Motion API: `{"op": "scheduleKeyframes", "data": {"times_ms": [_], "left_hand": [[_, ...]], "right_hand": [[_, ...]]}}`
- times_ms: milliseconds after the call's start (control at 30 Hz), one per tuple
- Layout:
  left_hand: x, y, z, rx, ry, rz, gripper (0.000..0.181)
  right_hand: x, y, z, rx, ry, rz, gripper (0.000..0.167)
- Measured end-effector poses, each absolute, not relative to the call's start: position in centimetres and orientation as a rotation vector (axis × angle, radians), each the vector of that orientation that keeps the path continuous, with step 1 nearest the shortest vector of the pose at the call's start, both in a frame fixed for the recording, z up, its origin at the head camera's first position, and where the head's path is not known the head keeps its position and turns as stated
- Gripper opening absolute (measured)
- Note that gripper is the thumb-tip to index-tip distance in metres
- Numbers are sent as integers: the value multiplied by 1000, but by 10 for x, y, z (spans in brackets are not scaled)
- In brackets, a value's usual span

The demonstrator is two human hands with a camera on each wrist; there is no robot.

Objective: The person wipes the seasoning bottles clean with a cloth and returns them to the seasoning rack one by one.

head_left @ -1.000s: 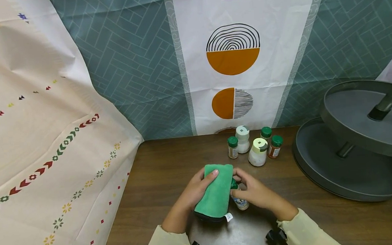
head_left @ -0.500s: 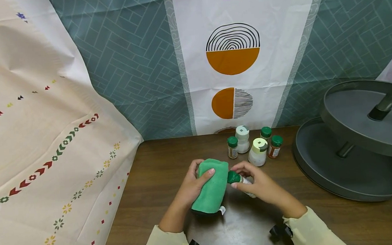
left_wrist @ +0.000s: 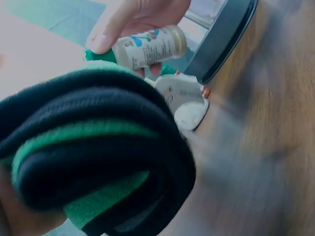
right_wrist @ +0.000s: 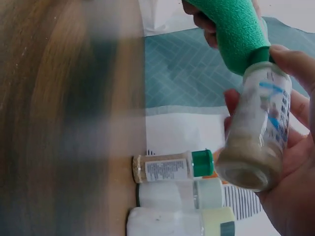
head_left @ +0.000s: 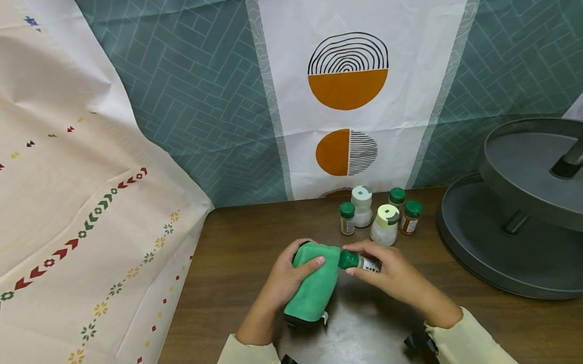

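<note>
My left hand (head_left: 287,274) grips a folded green cloth (head_left: 315,283) with a dark edge, thumb lying across its front. In the left wrist view the cloth (left_wrist: 98,162) shows as a roll of black and green layers. Pinched in my right hand (head_left: 387,271) is a spice jar (head_left: 369,264), tilted almost on its side, its green cap (head_left: 348,259) towards the cloth. The right wrist view shows the jar (right_wrist: 261,123) as clear, with a printed label and pale brown contents at its base; its cap touches the cloth there.
Behind my hands stand white shakers (head_left: 384,232) and several green-capped jars, including a small one (head_left: 347,223) and a reddish one (head_left: 411,222). A dark two-tier round tray (head_left: 477,271) occupies the right of the wooden table (head_left: 218,298). Patterned fabric hangs at the back and left.
The jar has gone from nearly upright to lying sideways in my right hand, its cap now against the cloth. The cloth has shifted slightly left and tilted.
</note>
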State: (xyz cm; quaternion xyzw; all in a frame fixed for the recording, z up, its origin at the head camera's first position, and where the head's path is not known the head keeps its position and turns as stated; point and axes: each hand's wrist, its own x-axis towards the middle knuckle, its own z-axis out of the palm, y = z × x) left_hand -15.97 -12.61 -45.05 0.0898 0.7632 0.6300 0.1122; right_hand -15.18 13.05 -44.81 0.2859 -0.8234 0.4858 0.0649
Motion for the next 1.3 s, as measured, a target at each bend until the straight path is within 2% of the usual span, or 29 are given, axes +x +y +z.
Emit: {"op": "scheduleKeyframes", "data": {"times_ms": [200, 433, 767, 1300], "left_hand": [[-159, -129, -447, 403, 2351, 1743, 34], [-157, -129, -445, 476, 2347, 1720, 31], [-158, -130, -444, 420, 2352, 1765, 31], [-161, -133, -447, 419, 2379, 1744, 31]], "right_hand": [[-152, 130, -449, 851, -2506, 1374, 43], [-155, 127, -458, 826, -2545, 1390, 35], [-152, 120, -461, 930, -2565, 1398, 31], [-150, 124, -454, 905, -2547, 1490, 33]]}}
